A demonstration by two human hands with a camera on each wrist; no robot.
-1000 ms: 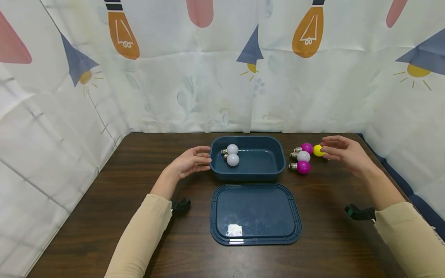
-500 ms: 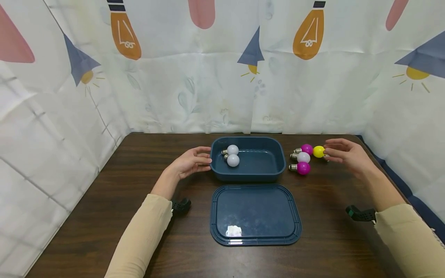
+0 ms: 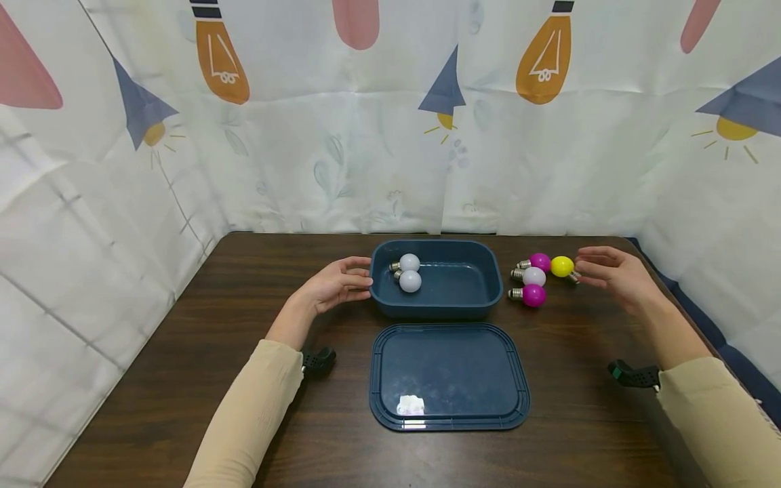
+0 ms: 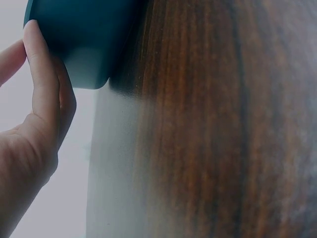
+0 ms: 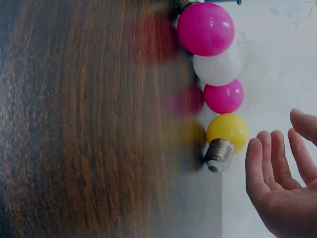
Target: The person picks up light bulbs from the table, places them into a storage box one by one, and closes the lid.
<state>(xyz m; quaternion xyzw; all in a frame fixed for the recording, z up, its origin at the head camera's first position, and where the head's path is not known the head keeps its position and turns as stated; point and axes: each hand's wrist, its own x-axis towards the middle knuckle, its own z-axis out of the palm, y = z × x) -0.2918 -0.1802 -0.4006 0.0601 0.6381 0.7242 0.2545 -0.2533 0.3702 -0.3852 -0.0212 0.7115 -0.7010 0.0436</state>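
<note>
My left hand [image 3: 334, 283] has its fingertips at the left end of a dark blue box [image 3: 434, 310]; the left wrist view shows a finger [image 4: 42, 74] extended against the box's side. Two white light bulbs [image 3: 410, 281] lie inside the box at its left. To the right, on the table, is a yellow light bulb [image 3: 561, 266] with its metal screw base turned toward me. My right hand [image 3: 613, 271] is held just right of that base, fingers loosely bent and nothing in them. In the right wrist view a gap separates the fingers [image 5: 255, 163] from the yellow bulb [image 5: 228, 131].
Two magenta bulbs [image 3: 533, 295] and a white bulb [image 3: 535, 276] lie between the box and the yellow bulb. In front of the box a dark blue lid [image 3: 450, 373] lies flat on the brown table [image 3: 305, 427]. Printed curtains [image 3: 274, 163] hang behind the table.
My right hand has drawn slightly to the right, off the yellow bulb, so the bulb and its base now show more fully. The left hand stays at the box.
</note>
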